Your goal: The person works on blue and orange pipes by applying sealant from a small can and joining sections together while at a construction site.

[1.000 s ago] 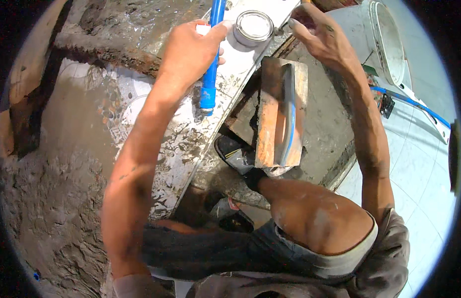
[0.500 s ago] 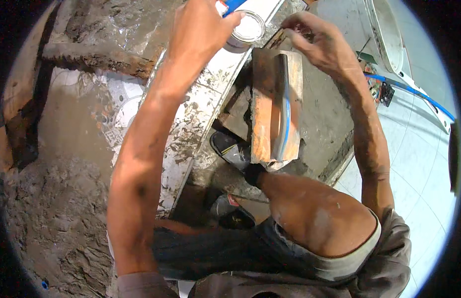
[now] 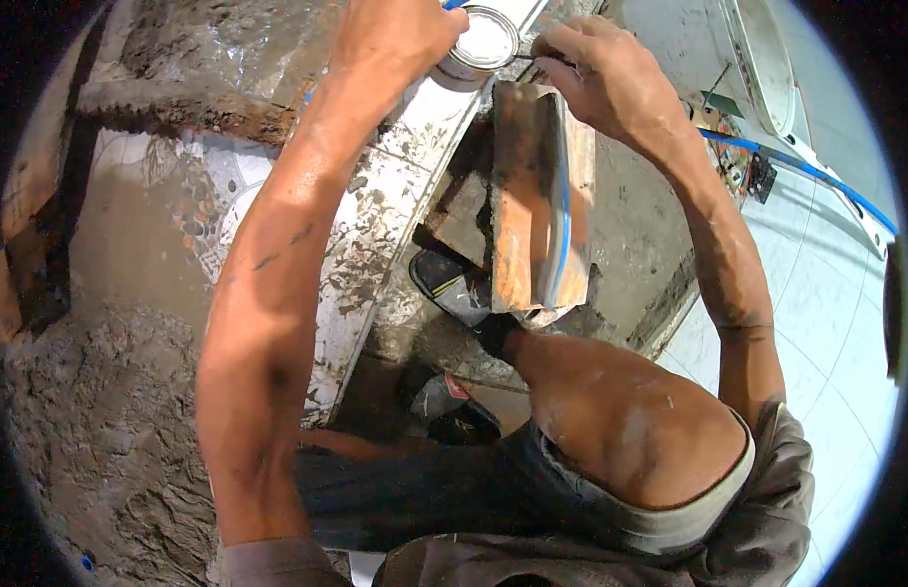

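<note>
A small tin can (image 3: 483,41) with a silvery round lid stands at the top, near the edge of the mud-spattered tiled ledge (image 3: 361,220). At its left side my left hand (image 3: 395,29) is closed, thumb tip at the rim; its other fingers are hidden. A bit of a blue object (image 3: 456,4) shows beside that thumb. To the right of the can, my right hand (image 3: 601,73) pinches a thin dark rod (image 3: 528,58), whose end reaches the can's rim. Below lies a wooden plastering float (image 3: 522,196) with a dark and blue handle (image 3: 562,205).
Wet grey cement (image 3: 102,440) spreads on the left, with a mud-caked wooden bar (image 3: 180,106) above it. My feet and bent knee (image 3: 630,430) are below the float. A white bucket (image 3: 762,73) and blue hose (image 3: 806,166) are at the right, over pale floor tiles (image 3: 796,323).
My right hand has moved left and up, toward the can, and its thin rod now reaches the rim. Less of the blue object shows by my left hand.
</note>
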Motion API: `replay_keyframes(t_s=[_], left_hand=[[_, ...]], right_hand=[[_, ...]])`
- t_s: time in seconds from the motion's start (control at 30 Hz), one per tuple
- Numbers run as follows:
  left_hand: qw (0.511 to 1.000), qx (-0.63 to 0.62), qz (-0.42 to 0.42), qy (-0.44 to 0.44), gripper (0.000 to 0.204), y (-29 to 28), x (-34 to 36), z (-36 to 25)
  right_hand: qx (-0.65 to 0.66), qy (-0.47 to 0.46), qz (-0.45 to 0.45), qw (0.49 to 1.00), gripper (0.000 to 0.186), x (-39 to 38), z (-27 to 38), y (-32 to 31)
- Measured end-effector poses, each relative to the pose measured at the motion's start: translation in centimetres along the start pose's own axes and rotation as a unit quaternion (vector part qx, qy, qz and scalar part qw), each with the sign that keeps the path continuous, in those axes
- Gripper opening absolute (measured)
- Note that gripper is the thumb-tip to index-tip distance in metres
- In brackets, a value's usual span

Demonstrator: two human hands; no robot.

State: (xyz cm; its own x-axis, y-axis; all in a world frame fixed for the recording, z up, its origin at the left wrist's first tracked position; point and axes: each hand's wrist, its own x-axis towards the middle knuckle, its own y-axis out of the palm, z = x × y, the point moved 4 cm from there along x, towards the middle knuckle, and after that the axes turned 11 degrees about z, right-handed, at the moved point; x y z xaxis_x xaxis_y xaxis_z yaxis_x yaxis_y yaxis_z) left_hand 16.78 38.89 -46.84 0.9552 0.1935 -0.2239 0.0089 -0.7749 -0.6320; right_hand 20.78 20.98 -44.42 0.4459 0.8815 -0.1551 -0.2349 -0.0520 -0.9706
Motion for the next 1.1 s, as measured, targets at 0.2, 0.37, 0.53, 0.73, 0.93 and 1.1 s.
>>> replay_keyframes(t_s=[0.2,0.37,0.53,0.73,0.93,1.1], left_hand=[[0.999,0.006,-0.031,0.021,0.028,0.2,0.0,0.3],[0.999,-0.026,-0.025,-0.008,0.028,0.1,-0.2,0.6],[0.999,-0.029,-0.035,-0.014,0.026,0.5,-0.4,1.0],[0.998,-0.031,-0.049,-0.013,0.024,0.2,-1.0,1.0],[0.997,-0.057,-0.054,-0.021,0.024,0.1,-1.1,1.3],[0.996,-0.068,-0.048,-0.040,0.023,0.8,-0.7,2.3]], right_hand=[[-0.096,-0.031,0.009,0.995,0.014,1.1,0.4,-0.4],[-0.124,0.006,0.091,0.988,0.010,1.8,0.8,-1.1],[-0.136,0.000,0.112,0.984,0.010,2.2,0.7,-1.3],[-0.131,0.003,0.096,0.987,0.011,2.6,0.7,-1.5],[-0.148,-0.021,0.072,0.986,0.013,2.3,0.4,-0.4],[-0.179,-0.014,0.095,0.979,0.017,3.0,0.5,-0.7]])
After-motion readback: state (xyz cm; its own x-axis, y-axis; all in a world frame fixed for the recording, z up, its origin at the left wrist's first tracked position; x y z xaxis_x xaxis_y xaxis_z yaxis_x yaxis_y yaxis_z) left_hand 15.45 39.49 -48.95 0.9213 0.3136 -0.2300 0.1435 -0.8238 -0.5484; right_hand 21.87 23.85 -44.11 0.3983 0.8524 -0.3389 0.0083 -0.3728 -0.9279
